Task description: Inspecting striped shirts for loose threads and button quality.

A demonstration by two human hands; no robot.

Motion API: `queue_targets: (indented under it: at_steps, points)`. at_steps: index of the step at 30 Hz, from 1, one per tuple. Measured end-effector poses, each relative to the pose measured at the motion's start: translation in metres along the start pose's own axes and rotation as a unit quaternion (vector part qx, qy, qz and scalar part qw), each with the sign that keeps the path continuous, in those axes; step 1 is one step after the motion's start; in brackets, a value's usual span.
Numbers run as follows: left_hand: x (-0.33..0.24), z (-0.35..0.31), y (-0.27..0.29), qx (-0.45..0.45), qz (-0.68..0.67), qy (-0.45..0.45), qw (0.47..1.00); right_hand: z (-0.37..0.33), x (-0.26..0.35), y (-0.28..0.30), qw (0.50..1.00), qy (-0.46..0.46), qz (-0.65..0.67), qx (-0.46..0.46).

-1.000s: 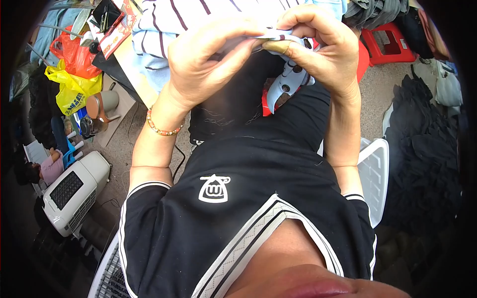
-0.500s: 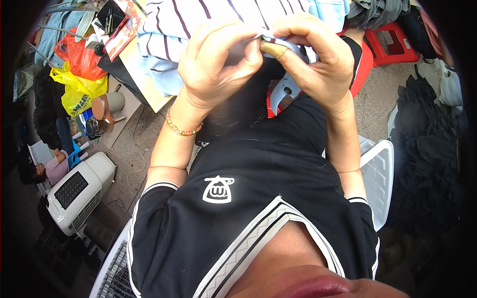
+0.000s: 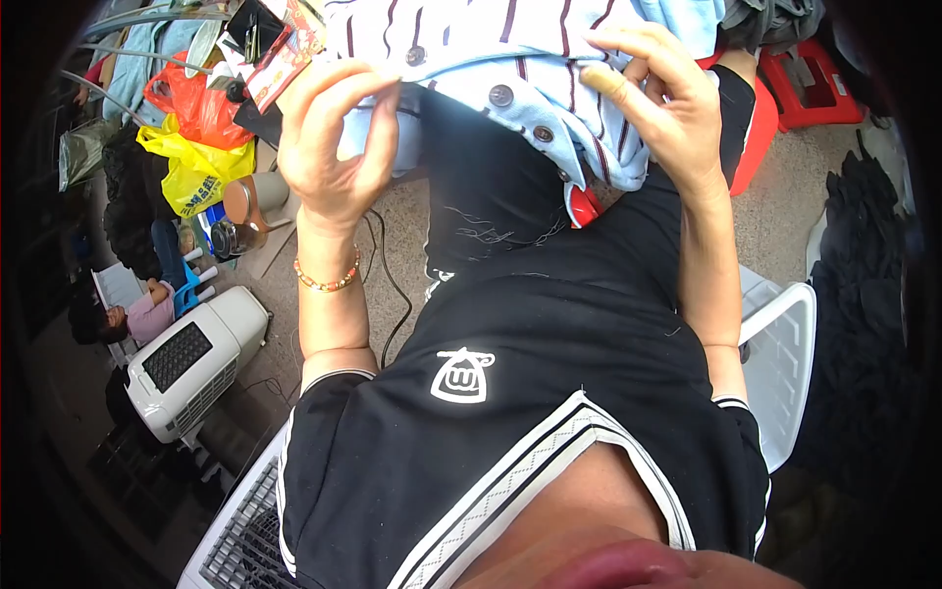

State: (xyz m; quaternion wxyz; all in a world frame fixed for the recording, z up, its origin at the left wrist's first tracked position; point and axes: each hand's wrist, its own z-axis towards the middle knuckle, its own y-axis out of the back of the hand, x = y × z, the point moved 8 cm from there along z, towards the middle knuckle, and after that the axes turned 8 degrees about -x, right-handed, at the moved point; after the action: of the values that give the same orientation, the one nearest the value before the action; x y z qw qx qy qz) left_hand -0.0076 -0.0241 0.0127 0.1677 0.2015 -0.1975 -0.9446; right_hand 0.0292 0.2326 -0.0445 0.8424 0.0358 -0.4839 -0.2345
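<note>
A pale blue and white shirt point(image 3: 471, 83) with dark stripes and several round buttons lies bunched over my lap. The thumb and index fingertip of my left hand point(image 3: 339, 137) meet at the shirt's edge and seem to pinch it. My right hand point(image 3: 667, 118) is over the right side of the shirt, thumb and index tips apart with fabric showing between them. A yellowish covering wraps the right thumb. Below the shirt a red object point(image 3: 586, 207) with a curved pale edge peeks out, mostly hidden.
At left are red point(image 3: 201, 103) and yellow point(image 3: 191, 167) plastic bags, a brown-lidded container point(image 3: 245, 201) and a white slatted appliance point(image 3: 201, 358). A person in pink point(image 3: 147, 312) is beyond. A red stool point(image 3: 810, 93) stands far right, dark cloth point(image 3: 854, 265) below it.
My hands have moved apart from their meeting point at the fabric. The right thumb and index have separated. More of the shirt's buttoned front now shows, hanging lower over the red object.
</note>
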Motion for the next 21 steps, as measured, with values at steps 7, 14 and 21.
queue_targets:
  at_steps: [7,14,21]
  points:
    - [-0.028,0.026,-0.047,0.131,-0.007,-0.062,0.989,0.008,-0.016,0.006,0.993,-0.073,0.082,0.038]
    - [-0.016,0.033,-0.057,0.205,-0.093,0.034,0.974,0.028,0.015,0.001,0.994,0.031,-0.029,0.096]
    - [-0.007,0.038,-0.058,0.111,-0.124,0.069,0.984,0.024,-0.024,-0.006,0.977,-0.114,0.157,0.084]
